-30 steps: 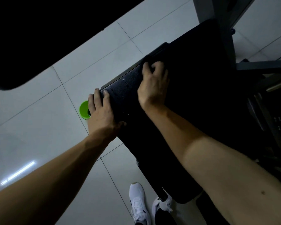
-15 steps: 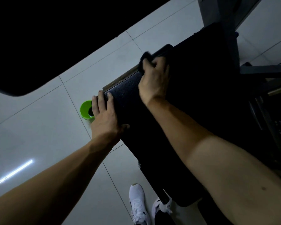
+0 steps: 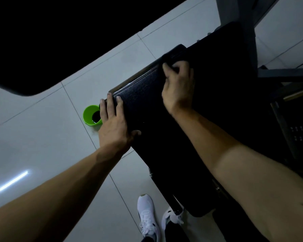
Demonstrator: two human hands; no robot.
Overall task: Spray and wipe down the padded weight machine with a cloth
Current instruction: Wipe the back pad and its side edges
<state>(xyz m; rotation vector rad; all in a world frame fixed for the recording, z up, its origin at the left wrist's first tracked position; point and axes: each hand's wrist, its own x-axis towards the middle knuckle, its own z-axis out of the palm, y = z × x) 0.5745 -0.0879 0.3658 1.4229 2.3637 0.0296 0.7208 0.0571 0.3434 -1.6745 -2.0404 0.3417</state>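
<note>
Right hand [image 3: 178, 86] has its fingers bunched around a dark cloth [image 3: 171, 55], pressing it against the far top edge of the black pad [image 3: 164, 133]. Left hand [image 3: 113, 124] lies flat over the pad's left corner, fingers straight, not gripping anything. A green cup [image 3: 89, 116] sits on the tiled floor [image 3: 42, 137] just beside that hand, with white sneakers [image 3: 146, 213] lower down.

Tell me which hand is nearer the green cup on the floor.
Left. The left hand rests on the pad at its corner, just above the green cup; the right hand grips the cloth farther along the pad.
</note>
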